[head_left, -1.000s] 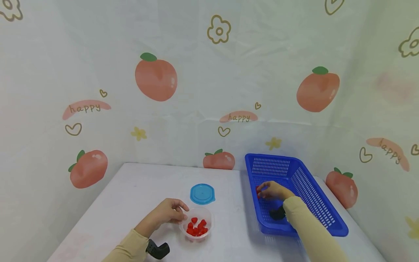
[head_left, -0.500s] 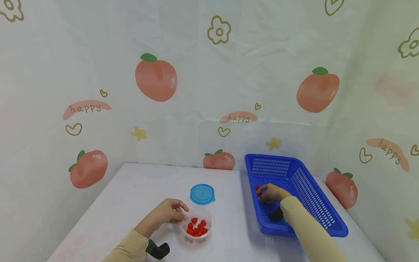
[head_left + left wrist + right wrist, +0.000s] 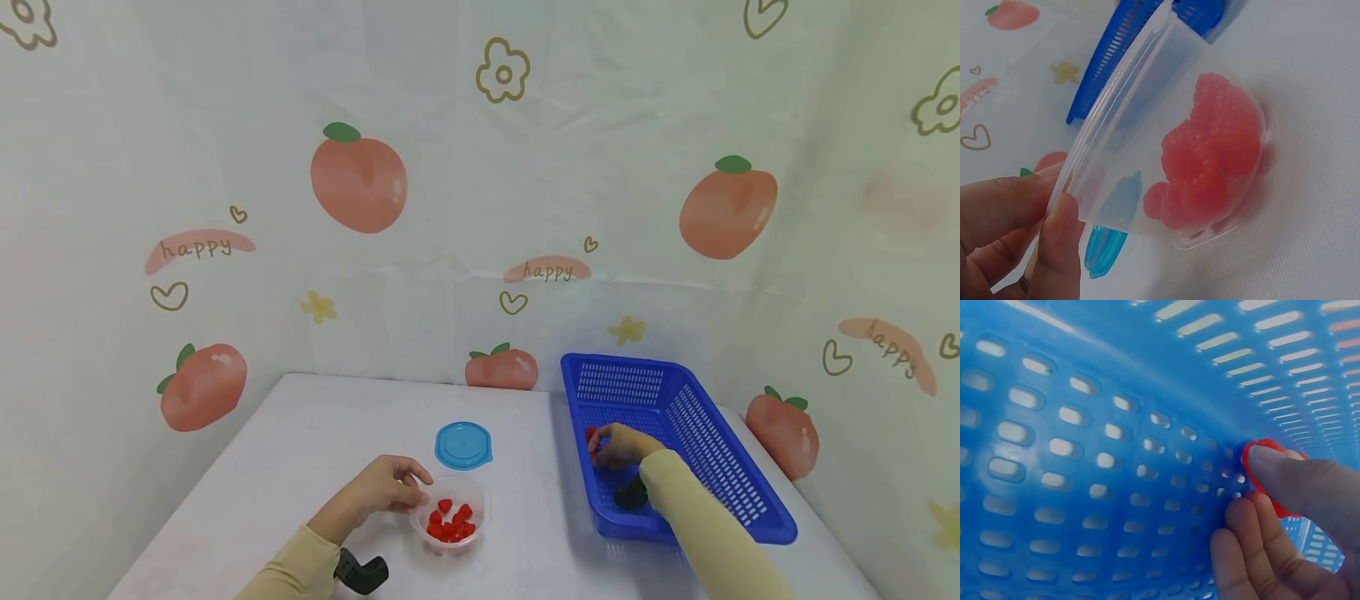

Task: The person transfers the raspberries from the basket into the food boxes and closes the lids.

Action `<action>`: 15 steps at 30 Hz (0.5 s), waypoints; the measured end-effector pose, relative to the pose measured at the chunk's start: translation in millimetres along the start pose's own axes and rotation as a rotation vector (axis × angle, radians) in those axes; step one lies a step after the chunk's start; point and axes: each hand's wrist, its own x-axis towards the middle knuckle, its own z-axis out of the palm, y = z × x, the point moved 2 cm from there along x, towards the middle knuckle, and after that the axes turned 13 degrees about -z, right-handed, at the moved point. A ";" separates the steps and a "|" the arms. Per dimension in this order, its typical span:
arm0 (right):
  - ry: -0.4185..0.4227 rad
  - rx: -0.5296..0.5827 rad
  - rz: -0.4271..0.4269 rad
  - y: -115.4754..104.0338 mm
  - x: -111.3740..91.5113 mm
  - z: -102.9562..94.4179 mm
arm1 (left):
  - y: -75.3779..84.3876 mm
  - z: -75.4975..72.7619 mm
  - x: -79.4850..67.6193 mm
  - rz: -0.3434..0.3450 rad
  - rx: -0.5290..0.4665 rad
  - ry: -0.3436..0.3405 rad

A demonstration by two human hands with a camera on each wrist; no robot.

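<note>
My left hand [image 3: 378, 487] pinches the rim of a clear plastic container [image 3: 1129, 119], which stands on the white table. Several red raspberries [image 3: 1210, 150] lie at its bottom, blurred through the wall in the left wrist view. Inside the blue basket [image 3: 716, 450], my right hand [image 3: 624, 446] is low beside the left wall. Between its thumb and fingers it holds a red raspberry [image 3: 1279, 506], partly covered by the thumb in the right wrist view. Another bit of red [image 3: 590, 433] shows by the basket's left wall, mostly hidden behind the fingers.
A blue lid [image 3: 463, 445] lies flat on the table [image 3: 352, 417] behind the container. The basket's slotted walls rise around my right hand. Behind the table hangs a pale cloth [image 3: 435, 317] printed with fruit and hearts. A black wrist device [image 3: 362, 573] sits on the left wrist.
My right hand has shifted slightly down and toward me inside the basket, and more red shows beside its fingers. The left hand and the container have kept their place.
</note>
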 end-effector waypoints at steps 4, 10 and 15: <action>0.026 0.003 0.016 -0.2 -0.6 -2.8 | 0.4 -0.2 0.5 -0.008 0.000 -0.003; 0.098 0.038 -0.036 -2.0 0.4 -11.5 | 0.3 -0.4 0.7 -0.006 -0.002 -0.005; 0.159 0.157 -0.131 -5.1 2.2 -20.3 | 0.1 -0.2 0.4 0.001 0.001 -0.002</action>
